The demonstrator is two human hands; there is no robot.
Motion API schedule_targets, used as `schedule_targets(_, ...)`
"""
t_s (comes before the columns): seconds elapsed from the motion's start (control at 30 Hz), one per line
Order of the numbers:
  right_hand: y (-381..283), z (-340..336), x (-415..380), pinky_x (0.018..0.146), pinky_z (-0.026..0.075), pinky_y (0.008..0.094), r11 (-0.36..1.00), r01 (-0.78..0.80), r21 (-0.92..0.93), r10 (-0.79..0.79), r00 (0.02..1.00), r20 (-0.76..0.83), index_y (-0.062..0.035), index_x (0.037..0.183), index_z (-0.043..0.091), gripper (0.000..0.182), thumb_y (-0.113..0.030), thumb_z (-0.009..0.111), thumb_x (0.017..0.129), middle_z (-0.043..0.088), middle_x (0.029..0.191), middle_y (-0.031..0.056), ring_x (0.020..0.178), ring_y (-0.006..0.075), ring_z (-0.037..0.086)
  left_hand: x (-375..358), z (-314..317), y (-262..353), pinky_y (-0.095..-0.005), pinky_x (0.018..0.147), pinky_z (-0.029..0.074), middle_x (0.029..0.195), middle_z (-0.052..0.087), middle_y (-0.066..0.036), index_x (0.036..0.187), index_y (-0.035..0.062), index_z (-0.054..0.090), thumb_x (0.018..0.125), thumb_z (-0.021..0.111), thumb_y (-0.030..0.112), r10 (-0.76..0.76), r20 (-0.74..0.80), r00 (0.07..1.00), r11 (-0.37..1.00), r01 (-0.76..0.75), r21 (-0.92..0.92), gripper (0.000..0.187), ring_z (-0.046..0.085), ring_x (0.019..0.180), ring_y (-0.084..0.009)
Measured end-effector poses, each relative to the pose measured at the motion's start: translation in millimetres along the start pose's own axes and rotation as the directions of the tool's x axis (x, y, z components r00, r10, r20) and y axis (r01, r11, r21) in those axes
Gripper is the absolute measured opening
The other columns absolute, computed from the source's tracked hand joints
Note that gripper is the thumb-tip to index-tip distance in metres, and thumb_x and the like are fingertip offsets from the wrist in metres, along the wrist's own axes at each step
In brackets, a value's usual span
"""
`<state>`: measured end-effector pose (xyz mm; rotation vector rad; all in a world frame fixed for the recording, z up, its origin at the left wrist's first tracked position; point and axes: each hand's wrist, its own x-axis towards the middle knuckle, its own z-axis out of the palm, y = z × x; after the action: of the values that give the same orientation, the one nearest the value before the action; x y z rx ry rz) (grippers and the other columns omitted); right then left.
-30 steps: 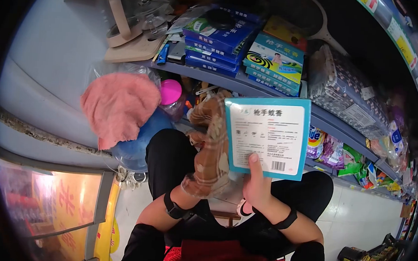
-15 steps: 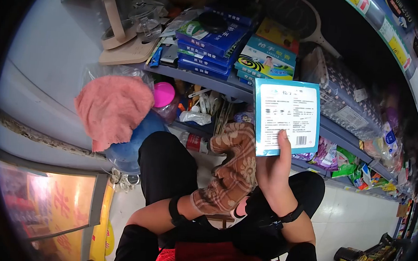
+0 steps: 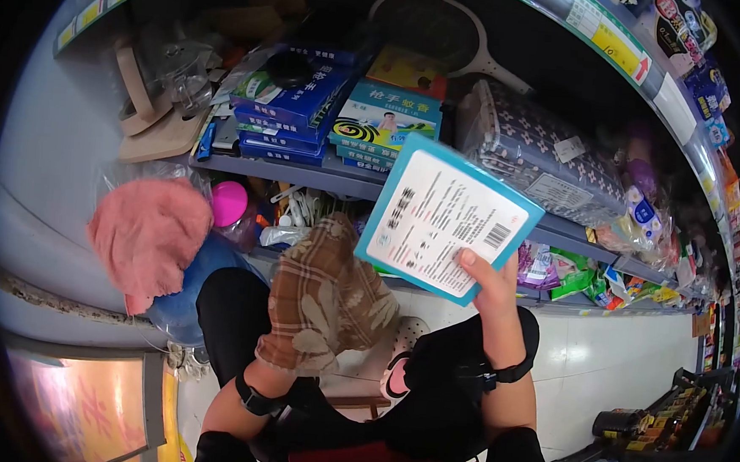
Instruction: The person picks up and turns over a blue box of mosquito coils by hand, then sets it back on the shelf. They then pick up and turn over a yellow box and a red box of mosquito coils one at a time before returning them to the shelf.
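My right hand [image 3: 494, 285] grips the lower right edge of a flat teal box [image 3: 447, 214], thumb on its white printed label. The box is tilted and held in front of the shelf edge. A brown plaid cloth [image 3: 323, 300] with pale flower shapes covers my left hand, whose fingers are hidden under it. The cloth is to the left of the box, apart from it. Behind the box, on the shelf, stand a stack of teal and yellow boxes [image 3: 385, 118] and a stack of blue boxes [image 3: 289, 99].
A pink cloth [image 3: 149, 234] lies over a blue container [image 3: 192, 296] at the left. On the shelf are a racket [image 3: 425, 27], a patterned bag [image 3: 544, 157] and a beige-handled jug [image 3: 133, 81]. A pink round lid [image 3: 229, 203] and colourful packets [image 3: 583, 278] sit lower down.
The teal box has turned and tilted in my right hand. My cloth-covered left hand has moved left, away from it. The view has shifted to the right.
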<state>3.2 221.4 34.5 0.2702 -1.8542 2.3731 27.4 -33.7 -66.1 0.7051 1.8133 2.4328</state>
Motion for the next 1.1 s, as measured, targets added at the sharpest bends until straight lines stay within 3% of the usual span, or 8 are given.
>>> schedule_targets(0.03,-3.9,-2.1,1.2,0.088,0.052,0.0306,0.999,0.0,-0.038,0.001,1.0,0.013,0.0044,0.125,0.057,0.046,-0.008,0.074,0.084,0.068,0.115,0.0109,0.101,0.0171,0.065,-0.6,-6.6,-6.3,-0.0367,0.121,0.022,0.156,0.034,-0.01,0.153,0.0049,0.03,0.107,0.037,0.022,-0.048,-0.042,0.998,0.855,0.019,-0.518,0.049,0.031,0.145,-0.0231)
schedule_targets(0.1,-8.7,-12.8,0.9,0.089,0.051,0.0307,0.98,-0.066,-0.187,0.085,0.992,0.096,0.0035,0.126,0.057,0.047,-0.008,0.074,0.085,0.068,0.116,0.01,0.103,0.0158,0.064,-0.7,-17.1,-9.0,-0.035,0.122,0.019,0.159,0.03,-0.009,0.154,0.0056,0.028,0.108,0.035,0.021,-0.073,-0.037,0.997,0.773,0.033,-0.633,0.049,0.026,0.147,-0.0213)
schedule_targets(0.17,-14.5,-20.3,0.7,0.091,0.049,0.0305,0.951,-0.103,-0.291,0.165,0.966,0.198,0.0024,0.128,0.057,0.047,-0.009,0.075,0.086,0.067,0.117,0.0085,0.105,0.0138,0.062,10.1,-3.8,17.3,-0.033,0.122,0.02,0.16,0.029,-0.009,0.154,0.0055,0.027,0.108,0.033,0.019,0.002,-0.042,0.999,0.991,-0.007,-0.135,0.048,0.026,0.147,-0.0196)
schedule_targets(0.27,-21.5,-18.4,1.2,0.094,0.048,0.0309,0.933,-0.161,-0.321,0.232,0.952,0.199,0.0027,0.129,0.056,0.049,-0.01,0.075,0.086,0.067,0.116,0.0082,0.108,0.0142,0.061,-6.9,-25.5,-35.6,-0.0402,0.114,0.036,0.149,0.043,-0.015,0.149,0.0019,0.036,0.103,0.05,0.023,-0.04,-0.225,0.974,0.679,-0.139,-0.721,0.053,0.045,0.134,-0.0275)
schedule_targets(0.33,-21.2,-24.9,-0.1,0.095,0.047,0.0308,0.914,-0.195,-0.356,0.291,0.926,0.241,0.0029,0.13,0.055,0.05,-0.011,0.075,0.087,0.066,0.116,0.008,0.11,0.0149,0.06,-15.5,-38.3,-35.6,-0.0405,0.112,0.038,0.144,0.048,-0.014,0.147,0.0014,0.039,0.099,0.058,0.029,-0.251,-0.368,0.895,0.71,-0.088,-0.699,0.059,0.05,0.127,-0.027)
schedule_targets(0.47,-20.8,-31.0,0.2,0.094,0.048,0.0318,0.869,-0.237,-0.435,0.411,0.835,0.365,0.0026,0.13,0.055,0.048,-0.018,0.073,0.09,0.066,0.115,0.0106,0.109,0.0164,0.061,42.8,-0.5,-4.9,-0.0288,0.101,0.042,0.128,0.052,-0.009,0.136,0.0052,0.045,0.102,0.047,0.026,0.152,0.117,0.981,0.854,-0.071,-0.515,0.04,0.052,0.115,-0.0201)
schedule_targets(0.67,-13.6,-31.0,1.0,0.09,0.05,0.0331,0.796,-0.201,-0.571,0.544,0.65,0.53,0.002,0.129,0.056,0.049,-0.03,0.07,0.094,0.067,0.113,0.0139,0.106,0.0193,0.063,38.6,2.8,-38.0,-0.0283,0.076,0.043,0.096,0.056,-0.01,0.116,0.0055,0.057,0.089,0.067,0.05,-0.284,0.387,0.877,0.633,0.475,-0.612,0.053,0.054,0.085,-0.0185)
schedule_targets(1.1,-8.1,-31.0,-1.2,0.084,0.05,0.0317,0.809,-0.231,-0.54,0.535,0.669,0.516,0.002,0.122,0.06,0.044,-0.029,0.071,0.092,0.068,0.104,0.0099,0.097,0.0147,0.063,11.7,22.2,23.2,-0.028,0.072,0.041,0.091,0.054,-0.008,0.11,0.0064,0.056,0.091,0.064,0.05,-0.36,0.339,0.869,0.789,0.477,-0.386,0.048,0.052,0.078,-0.0171)
